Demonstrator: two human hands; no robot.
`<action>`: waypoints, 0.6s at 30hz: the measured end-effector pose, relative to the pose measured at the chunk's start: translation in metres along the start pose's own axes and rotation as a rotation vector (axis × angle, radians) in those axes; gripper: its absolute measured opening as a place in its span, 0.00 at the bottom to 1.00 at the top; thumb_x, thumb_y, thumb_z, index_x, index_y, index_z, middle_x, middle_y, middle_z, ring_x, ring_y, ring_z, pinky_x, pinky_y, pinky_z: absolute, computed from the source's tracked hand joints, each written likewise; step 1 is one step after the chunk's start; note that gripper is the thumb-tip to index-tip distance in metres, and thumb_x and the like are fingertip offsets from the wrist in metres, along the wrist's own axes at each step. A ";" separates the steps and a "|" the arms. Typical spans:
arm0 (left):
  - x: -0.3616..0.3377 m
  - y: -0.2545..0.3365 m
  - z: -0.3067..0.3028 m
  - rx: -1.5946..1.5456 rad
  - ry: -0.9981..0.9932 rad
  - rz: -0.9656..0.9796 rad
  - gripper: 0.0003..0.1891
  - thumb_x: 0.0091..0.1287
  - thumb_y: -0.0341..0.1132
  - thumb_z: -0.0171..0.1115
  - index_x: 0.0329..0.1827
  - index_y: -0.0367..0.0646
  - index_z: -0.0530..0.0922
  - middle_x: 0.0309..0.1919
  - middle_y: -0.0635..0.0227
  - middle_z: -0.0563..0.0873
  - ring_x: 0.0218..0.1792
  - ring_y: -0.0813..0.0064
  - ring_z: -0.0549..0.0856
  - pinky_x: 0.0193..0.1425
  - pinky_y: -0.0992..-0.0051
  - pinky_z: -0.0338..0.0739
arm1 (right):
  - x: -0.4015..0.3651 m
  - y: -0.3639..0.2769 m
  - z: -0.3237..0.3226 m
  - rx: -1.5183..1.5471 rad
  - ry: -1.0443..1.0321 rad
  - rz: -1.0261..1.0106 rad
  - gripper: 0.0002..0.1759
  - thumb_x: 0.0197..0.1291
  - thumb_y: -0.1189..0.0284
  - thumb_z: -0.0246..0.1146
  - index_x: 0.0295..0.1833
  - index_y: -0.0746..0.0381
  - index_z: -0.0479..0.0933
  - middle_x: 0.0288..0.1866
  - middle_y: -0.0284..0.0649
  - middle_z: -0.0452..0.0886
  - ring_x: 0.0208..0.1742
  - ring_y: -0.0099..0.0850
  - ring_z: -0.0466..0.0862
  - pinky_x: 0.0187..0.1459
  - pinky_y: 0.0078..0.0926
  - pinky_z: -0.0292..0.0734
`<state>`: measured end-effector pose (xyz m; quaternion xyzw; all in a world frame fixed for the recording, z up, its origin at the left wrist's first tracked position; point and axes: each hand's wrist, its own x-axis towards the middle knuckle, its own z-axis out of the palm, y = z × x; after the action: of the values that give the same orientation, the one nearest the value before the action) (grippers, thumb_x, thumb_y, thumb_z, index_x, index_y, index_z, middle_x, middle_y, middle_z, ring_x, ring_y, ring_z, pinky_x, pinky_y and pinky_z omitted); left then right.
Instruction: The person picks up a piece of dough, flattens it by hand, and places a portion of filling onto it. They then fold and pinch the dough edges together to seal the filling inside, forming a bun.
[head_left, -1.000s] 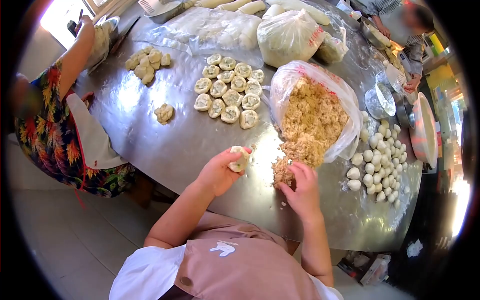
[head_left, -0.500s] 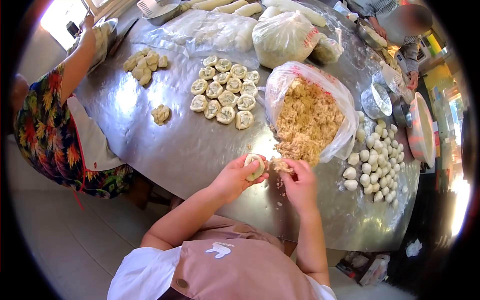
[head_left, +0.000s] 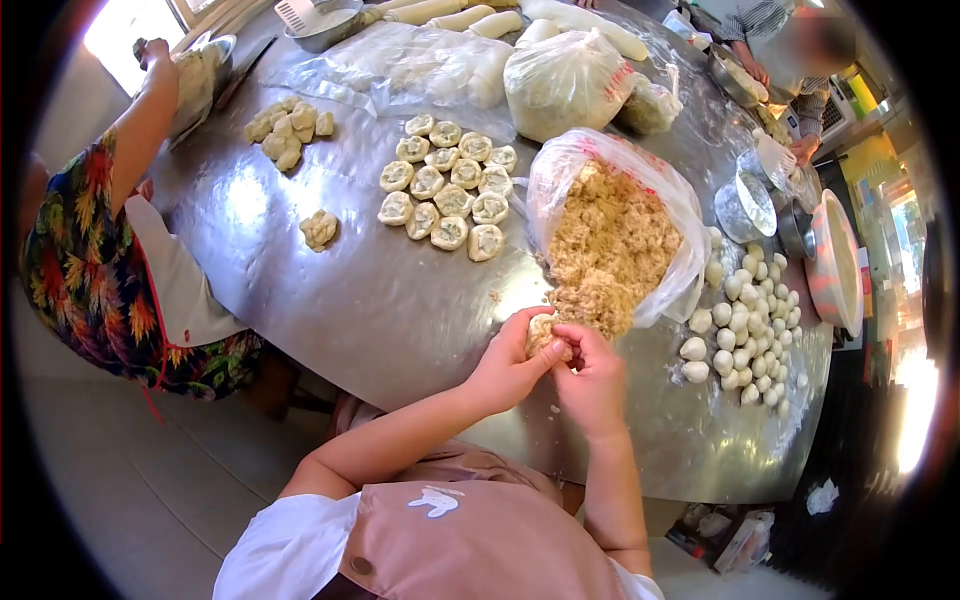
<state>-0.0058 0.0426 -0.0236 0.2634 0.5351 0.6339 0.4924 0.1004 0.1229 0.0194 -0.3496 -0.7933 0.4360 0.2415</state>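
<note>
My left hand (head_left: 508, 368) is closed around a round dough wrapper (head_left: 541, 328) near the table's front edge. Against it, my right hand (head_left: 592, 388) has its fingers pinched on a clump of crumbly brown filling at the dough; the fingers partly hide both. Just beyond my hands, more crumbly filling (head_left: 618, 235) spills from an open clear plastic bag (head_left: 688, 215). To the left of that bag, filled dough rounds (head_left: 452, 201) stand in rows with green-flecked tops.
Small white dough balls (head_left: 745, 330) lie at the right. Dough lumps (head_left: 290, 130) and a single lump (head_left: 319, 230) rest at the left on the metal table (head_left: 370, 310). A co-worker's patterned sleeve (head_left: 90, 260) is at the left; another person works at the far right.
My right hand has brought the clump of filling leftward onto the dough wrapper. My left hand has moved slightly right, so both hands now meet. The left co-worker's hand has shifted a little.
</note>
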 end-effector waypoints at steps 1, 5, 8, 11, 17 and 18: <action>0.000 -0.004 -0.001 0.082 0.030 0.060 0.18 0.75 0.35 0.53 0.64 0.42 0.66 0.51 0.69 0.78 0.49 0.83 0.77 0.53 0.79 0.74 | 0.000 0.000 0.001 0.023 -0.011 -0.004 0.16 0.52 0.80 0.68 0.49 0.63 0.79 0.40 0.40 0.82 0.34 0.27 0.83 0.37 0.23 0.79; -0.002 0.001 -0.012 -0.231 -0.017 -0.148 0.15 0.75 0.34 0.52 0.61 0.41 0.70 0.52 0.67 0.78 0.51 0.76 0.80 0.57 0.76 0.76 | -0.007 0.020 -0.007 0.055 -0.035 0.111 0.18 0.51 0.78 0.69 0.51 0.63 0.78 0.44 0.42 0.81 0.40 0.32 0.83 0.42 0.27 0.79; -0.003 0.009 -0.014 -0.572 0.042 -0.291 0.15 0.75 0.36 0.53 0.61 0.41 0.71 0.55 0.63 0.78 0.54 0.65 0.80 0.62 0.70 0.77 | -0.007 0.023 -0.014 -0.222 0.040 -0.024 0.22 0.50 0.76 0.70 0.54 0.62 0.77 0.52 0.44 0.78 0.51 0.38 0.79 0.52 0.33 0.76; -0.003 0.015 -0.017 -0.693 0.038 -0.366 0.16 0.75 0.36 0.51 0.61 0.41 0.71 0.56 0.63 0.78 0.54 0.65 0.80 0.62 0.69 0.77 | -0.009 0.012 -0.018 -0.294 0.010 -0.175 0.28 0.50 0.69 0.73 0.58 0.61 0.75 0.57 0.46 0.74 0.57 0.43 0.75 0.58 0.37 0.72; -0.008 0.026 -0.014 -0.875 -0.184 -0.458 0.16 0.76 0.36 0.49 0.62 0.42 0.71 0.50 0.68 0.80 0.48 0.74 0.81 0.48 0.75 0.78 | -0.011 0.017 0.006 -0.379 0.001 -0.437 0.50 0.52 0.38 0.62 0.67 0.69 0.63 0.64 0.51 0.69 0.67 0.52 0.67 0.66 0.47 0.63; -0.007 0.018 -0.015 -0.818 -0.241 -0.428 0.16 0.76 0.37 0.48 0.62 0.42 0.70 0.46 0.70 0.80 0.36 0.80 0.79 0.38 0.79 0.76 | -0.012 0.018 0.010 -0.424 0.013 -0.452 0.51 0.54 0.36 0.58 0.67 0.71 0.61 0.65 0.53 0.68 0.69 0.55 0.65 0.68 0.50 0.58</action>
<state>-0.0227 0.0309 -0.0100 0.0036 0.2229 0.6417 0.7338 0.1070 0.1152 -0.0017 -0.2096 -0.9226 0.1939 0.2593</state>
